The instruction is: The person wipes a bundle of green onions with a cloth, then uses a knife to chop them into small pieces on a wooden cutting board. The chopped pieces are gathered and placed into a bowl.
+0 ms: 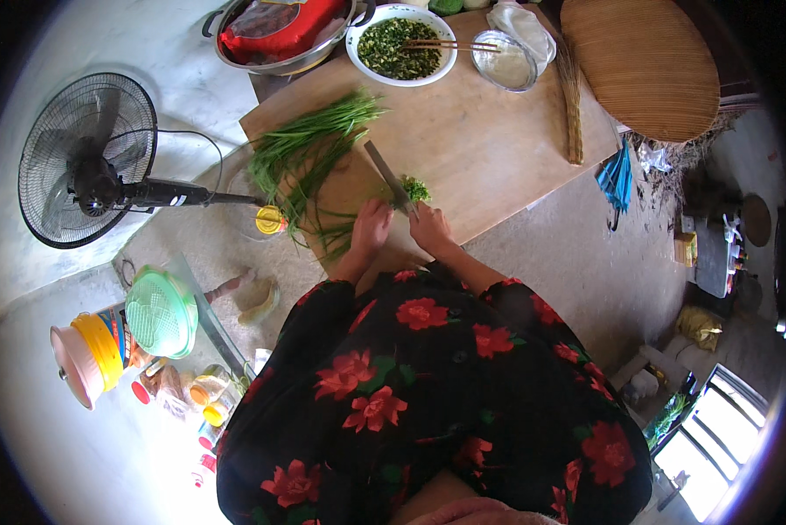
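My right hand (430,228) grips the handle of a kitchen knife (387,174), whose broad blade points away from me over a wooden board (491,138). A small heap of chopped green chives (416,188) lies just right of the blade. Left of the knife, my left hand (372,224) is curled down on the board with its fingertips near the blade. Long chive strands (336,230) run into it from the left; what is under its fingers is hidden. Farther left on the board spreads a loose pile of uncut chives (311,138).
At the board's far side stand a white bowl of chopped green filling (398,52), chopsticks (452,44) and a bowl of pale flour-like powder (507,65). A straw whisk broom (573,111) lies on the right. A standing fan (94,164) is left; a blue umbrella (617,176) hangs right.
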{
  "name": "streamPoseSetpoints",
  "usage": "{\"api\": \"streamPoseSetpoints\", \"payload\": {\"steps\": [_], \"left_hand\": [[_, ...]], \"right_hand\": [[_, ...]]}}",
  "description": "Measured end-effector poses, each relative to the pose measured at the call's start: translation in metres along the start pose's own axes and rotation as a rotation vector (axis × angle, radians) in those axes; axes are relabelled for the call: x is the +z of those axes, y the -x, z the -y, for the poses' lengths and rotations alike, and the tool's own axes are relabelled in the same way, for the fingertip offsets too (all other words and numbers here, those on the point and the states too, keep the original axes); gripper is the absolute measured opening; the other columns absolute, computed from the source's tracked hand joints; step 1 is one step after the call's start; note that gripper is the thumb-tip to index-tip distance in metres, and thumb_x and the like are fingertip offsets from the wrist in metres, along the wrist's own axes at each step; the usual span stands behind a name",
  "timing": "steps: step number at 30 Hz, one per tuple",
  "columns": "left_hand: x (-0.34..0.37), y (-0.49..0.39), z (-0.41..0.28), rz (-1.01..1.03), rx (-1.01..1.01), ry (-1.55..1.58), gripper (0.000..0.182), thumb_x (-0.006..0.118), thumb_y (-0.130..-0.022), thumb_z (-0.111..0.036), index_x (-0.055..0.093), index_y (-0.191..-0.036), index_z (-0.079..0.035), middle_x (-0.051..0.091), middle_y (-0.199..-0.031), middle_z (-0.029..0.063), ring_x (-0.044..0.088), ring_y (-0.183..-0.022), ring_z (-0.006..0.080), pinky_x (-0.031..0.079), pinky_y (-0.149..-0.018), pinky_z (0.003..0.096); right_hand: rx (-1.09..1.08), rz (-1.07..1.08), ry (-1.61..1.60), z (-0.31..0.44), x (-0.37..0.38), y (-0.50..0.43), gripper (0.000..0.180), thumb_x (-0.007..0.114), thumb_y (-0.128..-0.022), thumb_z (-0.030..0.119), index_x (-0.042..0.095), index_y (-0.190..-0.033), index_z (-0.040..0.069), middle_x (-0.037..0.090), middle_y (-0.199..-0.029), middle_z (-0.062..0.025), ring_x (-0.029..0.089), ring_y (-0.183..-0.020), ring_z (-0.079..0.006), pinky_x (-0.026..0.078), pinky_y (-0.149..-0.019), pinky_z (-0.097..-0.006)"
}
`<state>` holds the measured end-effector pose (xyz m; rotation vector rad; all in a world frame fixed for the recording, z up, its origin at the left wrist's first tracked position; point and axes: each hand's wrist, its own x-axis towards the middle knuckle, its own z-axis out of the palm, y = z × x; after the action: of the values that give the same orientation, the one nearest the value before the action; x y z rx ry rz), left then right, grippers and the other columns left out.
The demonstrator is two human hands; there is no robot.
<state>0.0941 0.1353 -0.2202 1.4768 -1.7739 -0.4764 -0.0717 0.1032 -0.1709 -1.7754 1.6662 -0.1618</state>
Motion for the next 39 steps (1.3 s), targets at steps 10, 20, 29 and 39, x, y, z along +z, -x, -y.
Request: {"api": "streamPoseSetpoints", "payload": {"steps": [10,20,29,39], "left_hand": [[-0.006,-0.003,-0.003,0.083,-0.081,0.007,0.005,0.063,-0.083,-0.004,0.062,-0.087,-0.003,0.06,-0.092,0.0134,0.057,-0.088,0.0355,0.048,-0.077,0.0443],[-0.007,-0.009,-0.009,0.042,-0.057,0.093,0.005,0.063,-0.081,-0.003,0.059,-0.083,-0.003,0.058,-0.091,0.0131,0.056,-0.089,0.0355,0.048,-0.077,0.0438],[-0.005,-0.008,-0.004,0.096,-0.046,0.034,0.005,0.062,-0.082,-0.004,0.057,-0.08,-0.004,0.056,-0.091,0.0137,0.053,-0.09,0.038,0.046,-0.076,0.0461],[0.003,-0.01,0.002,0.038,-0.017,0.068,0.005,0.063,-0.08,-0.003,0.058,-0.082,-0.002,0.057,-0.087,0.0148,0.055,-0.085,0.0377,0.046,-0.075,0.0454]], "right_hand": [[-0.126,-0.116,-0.232,-0.017,-0.007,-0.004,0.03,0.059,-0.092,0.027,0.062,-0.086,-0.001,0.063,-0.076,-0.0277,0.063,-0.075,-0.0479,0.048,-0.066,-0.0528],[-0.133,-0.027,-0.133,-0.018,-0.007,0.009,0.024,0.058,-0.093,0.027,0.061,-0.092,0.003,0.064,-0.078,-0.0291,0.063,-0.076,-0.0499,0.05,-0.068,-0.0588],[-0.015,0.001,0.074,-0.004,0.004,0.006,0.023,0.057,-0.092,0.024,0.059,-0.102,0.003,0.065,-0.082,-0.0299,0.063,-0.081,-0.0501,0.051,-0.075,-0.0598],[-0.17,-0.147,-0.173,-0.023,0.0,-0.004,0.027,0.061,-0.091,0.026,0.061,-0.09,-0.001,0.064,-0.078,-0.0271,0.064,-0.075,-0.0471,0.049,-0.067,-0.0538]]}}
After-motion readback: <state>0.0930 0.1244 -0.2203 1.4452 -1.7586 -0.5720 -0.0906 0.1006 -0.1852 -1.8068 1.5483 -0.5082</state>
